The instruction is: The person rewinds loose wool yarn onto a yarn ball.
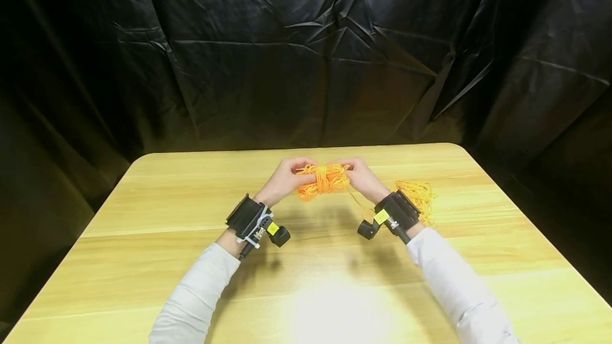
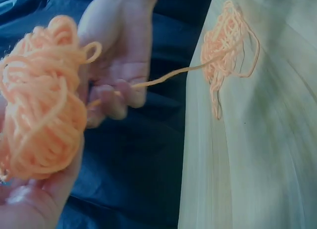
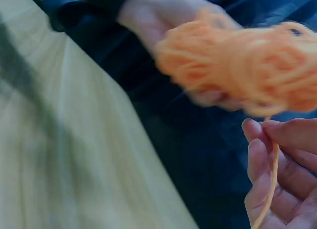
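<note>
An orange yarn bundle [image 1: 323, 179], wrapped round its middle with several turns, is held up above the table. My left hand [image 1: 284, 178] grips it by its left end, the fingers behind and under it in the right wrist view. At the bundle's right end is my right hand [image 1: 362, 178]. Its thumb and fingers pinch the yarn strand [image 3: 273, 179] close to the bundle. In the left wrist view, the strand runs from the right hand down to a loose yarn pile [image 2: 225, 46] on the table.
The wooden table [image 1: 143, 259] spans the area below my hands. Beside my right wrist, the loose yarn lies partly behind the wrist camera strap [image 1: 399, 210]. A black curtain [image 1: 268, 84] hangs behind the table's far edge.
</note>
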Demonstrator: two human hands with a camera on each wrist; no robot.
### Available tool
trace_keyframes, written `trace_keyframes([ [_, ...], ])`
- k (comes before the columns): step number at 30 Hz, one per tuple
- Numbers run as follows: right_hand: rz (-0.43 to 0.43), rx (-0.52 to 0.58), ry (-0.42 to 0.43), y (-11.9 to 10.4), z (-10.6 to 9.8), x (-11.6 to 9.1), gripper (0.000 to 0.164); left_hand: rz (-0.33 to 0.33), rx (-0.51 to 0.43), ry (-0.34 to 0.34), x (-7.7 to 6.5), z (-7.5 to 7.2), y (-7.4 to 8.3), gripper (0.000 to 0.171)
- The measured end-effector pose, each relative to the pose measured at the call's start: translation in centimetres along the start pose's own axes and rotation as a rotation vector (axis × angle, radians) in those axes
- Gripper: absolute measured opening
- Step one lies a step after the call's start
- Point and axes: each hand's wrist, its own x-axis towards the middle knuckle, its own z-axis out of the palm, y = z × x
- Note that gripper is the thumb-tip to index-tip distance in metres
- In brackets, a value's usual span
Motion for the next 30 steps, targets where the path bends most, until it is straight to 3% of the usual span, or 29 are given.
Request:
trace_keyframes([
  [6, -0.004, 0.118, -0.039, 1.1, 1.3, -0.9, 0.015, -0.013, -0.043, 0.100, 0.1, 0.2, 0.3, 0.024],
  [9, -0.009, 0.112, -0.060, 1.1, 2.0, -1.2, 0.016, -0.011, -0.034, 0.148, 0.2, 0.2, 0.3, 0.023],
  [16, -0.033, -0.024, -0.064, 0.7, 2.8, -1.5, 0.028, -0.001, -0.007, 0.221, 0.4, 0.1, 0.0, 0.021],
  [21, -0.092, -0.156, -0.146, -0.1, 2.8, -1.8, 0.024, 0.010, 0.042, 0.254, 0.5, 0.0, -0.2, 0.020],
  [26, -0.173, -0.353, -0.235, -1.8, 2.3, -2.2, 0.016, 0.014, 0.081, 0.240, 0.3, 0.0, -0.3, 0.019],
  [30, -0.198, -0.423, -0.231, -3.6, 1.7, -2.2, 0.013, -0.009, 0.091, 0.200, 0.3, 0.1, -0.4, 0.020],
])
